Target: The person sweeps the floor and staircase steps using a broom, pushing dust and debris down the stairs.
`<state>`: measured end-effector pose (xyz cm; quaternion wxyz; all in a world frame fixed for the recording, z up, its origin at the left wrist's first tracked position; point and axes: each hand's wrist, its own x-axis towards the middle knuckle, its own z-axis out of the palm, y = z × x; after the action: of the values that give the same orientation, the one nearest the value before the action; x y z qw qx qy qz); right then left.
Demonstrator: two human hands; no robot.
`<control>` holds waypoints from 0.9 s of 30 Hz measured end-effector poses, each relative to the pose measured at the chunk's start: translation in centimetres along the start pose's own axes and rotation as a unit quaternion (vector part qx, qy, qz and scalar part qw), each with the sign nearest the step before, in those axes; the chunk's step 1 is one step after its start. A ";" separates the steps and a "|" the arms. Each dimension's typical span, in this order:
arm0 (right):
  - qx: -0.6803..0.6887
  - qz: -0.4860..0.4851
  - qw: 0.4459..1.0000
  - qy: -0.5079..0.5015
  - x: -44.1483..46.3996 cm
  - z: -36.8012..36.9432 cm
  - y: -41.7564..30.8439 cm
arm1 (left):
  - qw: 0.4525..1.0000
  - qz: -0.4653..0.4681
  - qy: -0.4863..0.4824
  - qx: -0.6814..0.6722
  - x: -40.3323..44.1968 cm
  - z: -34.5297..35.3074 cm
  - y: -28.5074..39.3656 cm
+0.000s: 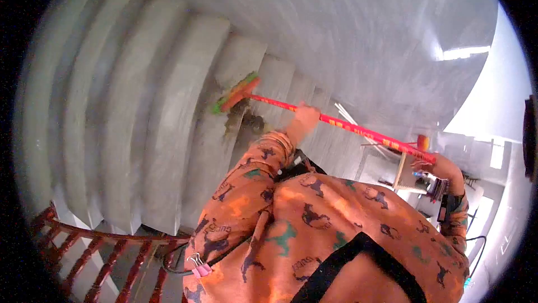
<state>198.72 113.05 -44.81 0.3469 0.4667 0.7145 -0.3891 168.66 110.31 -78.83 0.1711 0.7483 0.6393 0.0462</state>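
A broom with a long red handle (358,129) slants across the stairs. Its orange and green head (237,92) rests on a grey step (215,138) left of centre. My left hand (306,121) is closed around the handle's lower half and slightly blurred. Near the handle's top end, my right hand (446,169) is closed on it. Dark patches of what looks like dirt (253,121) lie on the step just below the broom head; their exact nature is unclear.
Concrete steps (134,56) run off to the left, with a reddish-brown wooden railing (112,238) along their lower edge. A smooth grey wall (358,34) borders the stairs above. Thin white rods (358,124) and assorted items stand farther off at right.
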 end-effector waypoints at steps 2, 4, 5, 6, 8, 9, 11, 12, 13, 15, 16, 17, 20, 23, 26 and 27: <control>-0.047 0.036 0.996 0.068 -0.4 -0.6 0.0 | 0.999 0.045 0.003 -0.030 -0.2 1.5 1.5; -0.093 0.067 0.984 0.135 -0.1 -0.9 -0.1 | 0.997 0.061 -0.034 -0.013 -1.0 0.3 2.8; -0.113 -0.017 0.991 0.071 1.2 -0.2 -0.3 | 0.993 0.084 -0.082 0.009 -1.5 -0.3 3.2; -0.133 -0.043 0.989 0.042 2.8 2.0 -0.1 | 0.994 0.082 -0.076 0.008 -1.9 -0.2 3.8; -0.174 -0.045 0.983 0.022 6.6 7.4 -0.2 | 0.989 0.131 -0.059 0.033 -1.8 0.0 4.4; -0.145 -0.060 0.986 0.058 8.5 9.1 -0.8 | 0.990 0.128 -0.052 0.036 -1.9 -0.3 4.8; -0.165 -0.009 0.982 0.096 11.4 10.8 -3.6 | 0.978 0.175 0.007 0.115 -2.2 -1.2 5.5; -0.215 0.056 0.970 0.099 12.6 10.9 -4.5 | 0.978 0.170 0.011 0.118 -1.8 -1.7 5.4; -0.217 0.052 0.970 0.100 14.2 10.7 -3.7 | 0.983 0.168 0.003 0.068 -1.5 -2.0 5.4; -0.219 0.084 0.947 0.221 17.7 10.2 -2.1 | 0.987 0.156 0.027 -0.032 -2.7 -4.9 4.7; -0.214 0.078 0.949 0.217 18.3 9.1 -2.3 | 0.988 0.152 0.020 -0.029 -3.0 -6.8 3.7; -0.204 0.047 0.952 0.223 19.0 7.3 -2.6 | 0.979 0.155 0.057 -0.121 -2.8 -8.7 2.5; -0.216 -0.034 0.935 0.278 23.4 3.2 -1.6 | 0.921 0.211 0.177 -0.276 -5.3 -19.7 -0.8; -0.240 -0.053 0.930 0.274 25.3 -1.5 -5.3 | 0.867 0.342 0.259 -0.253 -12.1 -33.9 -0.7; -0.203 -0.141 0.932 0.267 30.9 -6.2 -7.9 | 0.859 0.441 0.200 -0.165 -15.0 -40.8 0.9; -0.251 -0.131 0.924 0.256 34.3 -7.5 -8.4 | 0.866 0.445 0.182 -0.140 -15.2 -41.8 1.2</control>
<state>178.70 131.10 -68.88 0.2039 0.3498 0.9082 -0.1060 155.11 103.63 -37.04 0.1158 0.8998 0.2451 0.3418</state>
